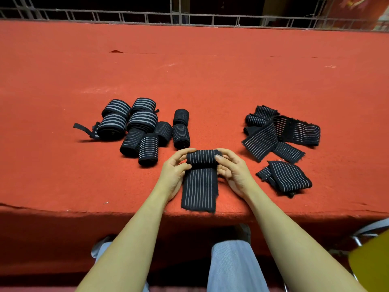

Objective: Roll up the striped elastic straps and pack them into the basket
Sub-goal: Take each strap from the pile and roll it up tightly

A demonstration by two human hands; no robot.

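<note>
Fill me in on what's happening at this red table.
A person is rolling a striped strap by hand. The left hand and right hand grip the two ends of its rolled part, while the flat tail runs back to the near edge of the red table. Finished rolls sit in a cluster to the left. Unrolled straps lie in a loose heap to the right. No basket is in view.

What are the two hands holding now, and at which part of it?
Both hold one striped strap at its rolled far end: the left hand grips the roll's left end, the right hand its right end. The unrolled tail lies flat on the red table.
</note>
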